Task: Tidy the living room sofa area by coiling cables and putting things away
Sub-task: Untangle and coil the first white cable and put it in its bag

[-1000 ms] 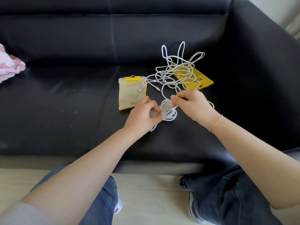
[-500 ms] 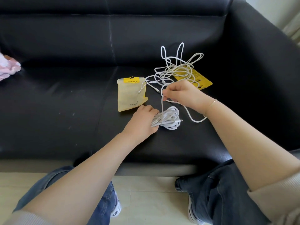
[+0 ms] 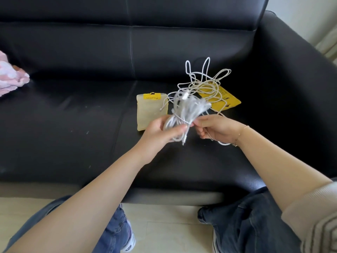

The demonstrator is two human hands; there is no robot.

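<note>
From the head view, the left hand [image 3: 160, 131] grips the coiled white cable bundle [image 3: 187, 110], lifted off the black sofa [image 3: 73, 114], probably so the right hand [image 3: 216, 128] can pinch its wrapping strand tight; a loose cable tangle [image 3: 206, 83] waits by the pale pouch [image 3: 150, 110].

— What's on the sofa [image 3: 76, 114]?
— A pale pouch [image 3: 148, 114] with a yellow label, and right of it a yellow packet [image 3: 225, 100] under a loose white cable tangle [image 3: 204, 79].
— Anything else?
— Pink cloth [image 3: 11, 77] at the far left of the seat.
</note>
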